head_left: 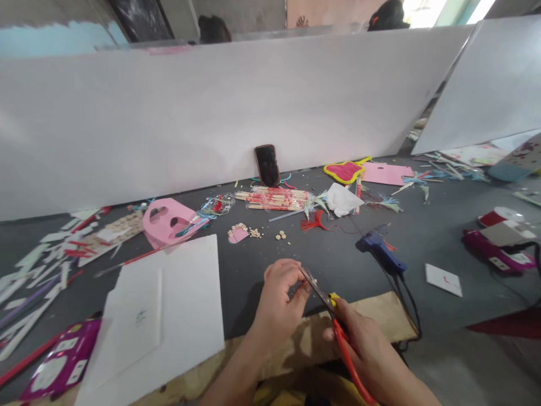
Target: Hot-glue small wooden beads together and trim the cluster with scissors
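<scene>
My right hand (359, 335) is closed around red-handled scissors (347, 355), their blades pointing up and to the left. A small yellow piece (333, 299) shows near the scissors' pivot, by my fingers. My left hand (282, 293) pinches at the blade tips; what lies between its fingers is too small to make out. Just beside the blades is a tiny pale bit (313, 281). Beyond my hands lie small pale beige pieces (281, 235) and a pink rounded piece (239, 234) edged with similar bits.
A white board (190, 293) lies to the left, near a pink cutout (173, 220). Wrapped sticks (274, 198) lie before a phone (267, 165) leaning on a white partition (211, 113). At right are a blue glue gun (382, 251) and a white card (443, 279).
</scene>
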Action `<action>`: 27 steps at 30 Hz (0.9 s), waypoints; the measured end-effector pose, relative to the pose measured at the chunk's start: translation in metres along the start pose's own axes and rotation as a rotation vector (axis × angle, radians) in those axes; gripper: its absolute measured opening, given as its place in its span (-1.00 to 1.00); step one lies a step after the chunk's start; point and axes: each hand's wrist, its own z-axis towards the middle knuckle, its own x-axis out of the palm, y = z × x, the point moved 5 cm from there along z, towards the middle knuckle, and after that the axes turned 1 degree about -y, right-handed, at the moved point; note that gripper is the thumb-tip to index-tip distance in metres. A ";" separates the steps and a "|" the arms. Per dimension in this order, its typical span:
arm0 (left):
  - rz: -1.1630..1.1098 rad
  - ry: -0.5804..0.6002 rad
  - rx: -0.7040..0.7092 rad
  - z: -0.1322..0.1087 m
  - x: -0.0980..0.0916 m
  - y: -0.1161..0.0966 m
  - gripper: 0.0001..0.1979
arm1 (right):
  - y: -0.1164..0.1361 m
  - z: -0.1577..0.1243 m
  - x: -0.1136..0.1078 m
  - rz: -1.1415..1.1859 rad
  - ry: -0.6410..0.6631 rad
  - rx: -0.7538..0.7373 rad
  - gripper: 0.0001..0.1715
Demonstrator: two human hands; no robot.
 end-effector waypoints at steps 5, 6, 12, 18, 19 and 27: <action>0.106 -0.001 0.024 0.000 0.000 -0.004 -0.88 | 0.003 0.000 0.000 0.002 -0.014 0.002 -0.82; 0.125 -0.003 0.041 0.000 0.000 -0.005 -0.90 | 0.003 0.000 0.000 0.012 -0.017 0.005 -0.82; 0.257 -0.056 0.130 -0.003 0.001 -0.013 -0.85 | 0.000 -0.001 0.000 0.046 -0.024 0.017 -0.84; 0.264 -0.074 0.190 -0.005 0.003 -0.020 -0.80 | 0.000 -0.006 -0.005 -0.042 -0.122 -0.038 -0.72; 0.248 -0.075 0.192 -0.005 0.002 -0.020 -0.80 | 0.001 -0.006 -0.006 -0.048 -0.134 -0.043 -0.74; 0.157 -0.087 0.122 0.000 -0.002 -0.016 -0.83 | 0.003 0.004 -0.004 -0.066 -0.062 0.004 -0.87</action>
